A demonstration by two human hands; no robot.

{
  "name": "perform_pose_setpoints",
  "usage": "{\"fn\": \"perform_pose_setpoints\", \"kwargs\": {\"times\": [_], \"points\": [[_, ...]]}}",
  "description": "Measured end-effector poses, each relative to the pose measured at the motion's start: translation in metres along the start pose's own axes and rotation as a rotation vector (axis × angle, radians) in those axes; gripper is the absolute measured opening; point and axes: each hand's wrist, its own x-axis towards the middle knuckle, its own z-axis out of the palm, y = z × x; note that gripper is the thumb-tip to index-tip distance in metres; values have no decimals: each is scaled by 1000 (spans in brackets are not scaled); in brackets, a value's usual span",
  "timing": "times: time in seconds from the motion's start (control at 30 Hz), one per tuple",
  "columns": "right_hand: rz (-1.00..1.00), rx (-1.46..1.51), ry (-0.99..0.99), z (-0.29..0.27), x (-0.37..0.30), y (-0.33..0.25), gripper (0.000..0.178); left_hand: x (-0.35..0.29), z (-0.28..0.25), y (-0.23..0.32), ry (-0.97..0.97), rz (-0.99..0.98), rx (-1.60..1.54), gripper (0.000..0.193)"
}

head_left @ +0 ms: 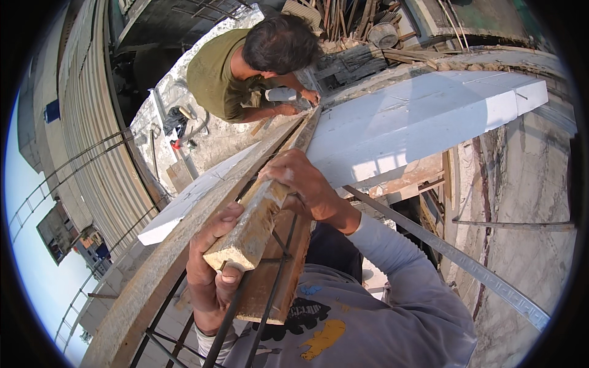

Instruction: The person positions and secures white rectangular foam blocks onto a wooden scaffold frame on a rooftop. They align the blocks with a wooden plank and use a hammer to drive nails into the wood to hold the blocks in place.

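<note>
A short, thick piece of timber (248, 230) with a pale sawn end lies between my hands, tilted up toward me. My left hand (208, 270) is wrapped round its near end, thumb below and fingers over the side. Near its far end, my right hand (300, 184) grips it from above; part of that hand's fingers is hidden. Just left of the timber runs a long wooden plank (178, 264) on edge. Below it a wide brown board (273, 288) stands beside dark steel reinforcing bars (270, 288), close to my chest.
A co-worker (233, 73) bends over the plank's far end, both hands near it. White foam slabs (399, 129) flank the planks. A perforated metal strip (454, 251) slants past my right arm. Hand tools (178, 126) lie on the far left surface; scrap wood (350, 18) is piled behind.
</note>
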Motion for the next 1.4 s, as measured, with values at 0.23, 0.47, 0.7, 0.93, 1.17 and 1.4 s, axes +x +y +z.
{"fn": "perform_pose_setpoints", "kwargs": {"times": [0.23,0.47,0.7,0.93,1.17,1.4], "points": [[-4,-1,24,5,-2,3,59,0,11,5,54,-100,-162,70],[-22,-12,34,5,1,4,54,2,13,3,65,-131,-214,71],[-12,-1,46,8,1,5,57,1,9,2,80,-157,-191,69],[-32,-3,27,6,1,5,47,2,4,-38,72,52,-244,61],[-24,-6,56,12,-1,7,57,1,11,-19,84,-3,-235,63],[-32,3,62,11,0,8,58,1,13,-5,109,-100,-199,66]]}}
